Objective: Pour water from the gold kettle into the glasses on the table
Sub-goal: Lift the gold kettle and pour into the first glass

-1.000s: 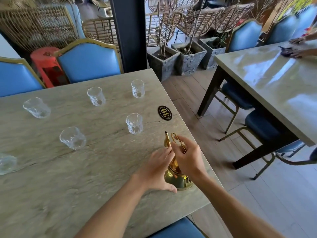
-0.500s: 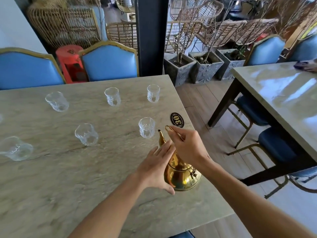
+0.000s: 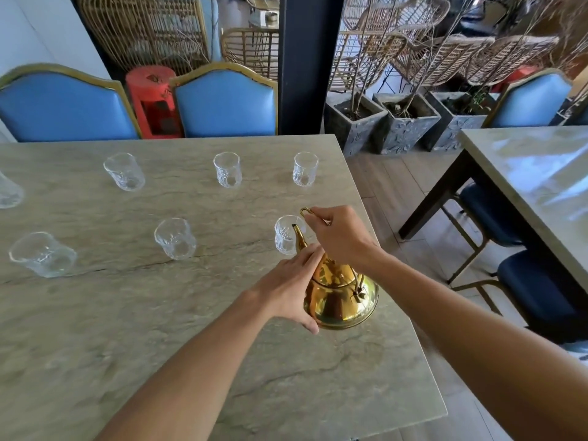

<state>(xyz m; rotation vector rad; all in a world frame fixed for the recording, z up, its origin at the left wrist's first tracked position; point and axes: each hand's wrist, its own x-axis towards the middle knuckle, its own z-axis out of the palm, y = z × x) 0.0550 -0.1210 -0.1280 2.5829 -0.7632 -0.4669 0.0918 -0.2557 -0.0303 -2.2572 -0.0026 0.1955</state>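
I am reaching both bare forearms forward from the bottom edge, converging toward the middle. My left hand is lying palm down, fingers stretched forward and close together, thumb angling out below, pressing against the side of the kettle. My right hand is sitting higher, wrist bent, fingers curling closed around the thin handle above it, knuckles facing up.

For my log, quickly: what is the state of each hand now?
Left hand: open, fingers resting against the gold kettle.
Right hand: closed on the kettle's handle.
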